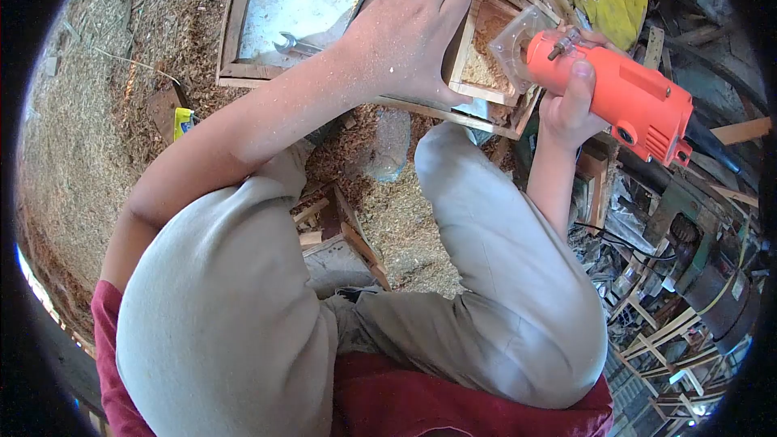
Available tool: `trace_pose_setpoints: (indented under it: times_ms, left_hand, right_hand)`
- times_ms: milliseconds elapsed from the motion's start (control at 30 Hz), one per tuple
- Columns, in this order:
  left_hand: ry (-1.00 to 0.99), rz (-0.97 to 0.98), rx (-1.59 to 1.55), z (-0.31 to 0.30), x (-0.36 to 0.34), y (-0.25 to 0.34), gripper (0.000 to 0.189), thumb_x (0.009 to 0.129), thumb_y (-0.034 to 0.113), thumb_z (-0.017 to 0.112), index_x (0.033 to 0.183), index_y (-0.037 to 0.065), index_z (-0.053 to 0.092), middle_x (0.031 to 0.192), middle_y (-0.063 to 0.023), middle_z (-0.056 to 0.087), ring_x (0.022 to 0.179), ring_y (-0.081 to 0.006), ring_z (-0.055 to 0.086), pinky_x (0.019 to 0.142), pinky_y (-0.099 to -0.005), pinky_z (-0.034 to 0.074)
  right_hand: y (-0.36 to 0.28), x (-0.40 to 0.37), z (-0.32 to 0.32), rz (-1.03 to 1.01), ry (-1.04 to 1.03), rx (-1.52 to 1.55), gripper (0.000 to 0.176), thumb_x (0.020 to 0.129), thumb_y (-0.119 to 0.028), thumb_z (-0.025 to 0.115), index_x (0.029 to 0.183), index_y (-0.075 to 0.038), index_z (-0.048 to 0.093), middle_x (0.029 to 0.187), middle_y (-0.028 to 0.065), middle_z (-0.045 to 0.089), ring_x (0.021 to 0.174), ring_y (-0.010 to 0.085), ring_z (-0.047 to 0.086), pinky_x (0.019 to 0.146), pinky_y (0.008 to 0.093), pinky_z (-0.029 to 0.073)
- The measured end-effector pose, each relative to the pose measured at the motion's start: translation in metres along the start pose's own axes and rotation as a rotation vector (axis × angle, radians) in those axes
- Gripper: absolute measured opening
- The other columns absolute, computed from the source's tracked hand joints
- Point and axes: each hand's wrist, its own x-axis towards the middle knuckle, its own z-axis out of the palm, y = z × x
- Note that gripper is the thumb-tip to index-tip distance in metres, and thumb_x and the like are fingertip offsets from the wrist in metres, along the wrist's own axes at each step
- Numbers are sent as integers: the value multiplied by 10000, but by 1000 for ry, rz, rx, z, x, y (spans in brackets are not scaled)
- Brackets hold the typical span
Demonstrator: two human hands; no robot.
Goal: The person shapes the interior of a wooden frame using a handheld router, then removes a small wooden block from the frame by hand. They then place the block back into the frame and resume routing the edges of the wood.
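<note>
My right hand (571,109) is wrapped around an orange trim router (627,97) with a clear plastic base (514,47). The router is tilted on its side, its base against the edge of a small wooden frame (484,85). Across the far side of that frame lies my left hand (417,28), its thumb near the front edge and its fingers curled over the wood. Wood dust coats the left forearm. Beneath is a larger wood-rimmed tray (247,71) with a pale bottom, where a wrench (293,45) rests beside the left wrist.
Sawdust and shavings cover the ground (89,129). A yellow bag (611,2) lies at the upper right. Wood offcuts, a dark machine with a motor (724,303) and other clutter fill the right side. Between my bent legs sits a wooden box (344,255).
</note>
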Motion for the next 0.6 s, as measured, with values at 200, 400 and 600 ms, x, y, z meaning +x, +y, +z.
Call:
trace_pose_setpoints:
  times_ms: [200, 400, 600]
  left_hand:
    - [6, -6, 2, 2, -1, 0, 1124, 660, 684, 789, 1320, -178, 497, 1391, -329, 494, 1411, -459, 420, 1229, -522, 300]
    - [-30, -7, 7, 1, 2, -2, 1112, 652, 657, 790, 1327, -176, 497, 1386, -312, 491, 1407, -449, 413, 1229, -516, 295]
    - [0, 4, -4, 2, 2, -3, 1079, 652, 630, 787, 1309, -179, 506, 1376, -314, 487, 1395, -452, 418, 1223, -523, 303]
  right_hand:
    - [-1, -2, 2, -6, 27, 12, 556, 846, -162, 758, 1285, 15, 464, 1138, 206, 628, 993, 340, 690, 916, 498, 609]
    - [6, 4, 1, -24, 12, 23, 559, 852, -164, 764, 1292, 1, 461, 1136, 204, 632, 983, 320, 687, 901, 484, 611]
    - [1, 6, 8, -9, 12, 22, 580, 854, -153, 762, 1308, -19, 428, 1126, 210, 633, 965, 310, 685, 874, 469, 615]
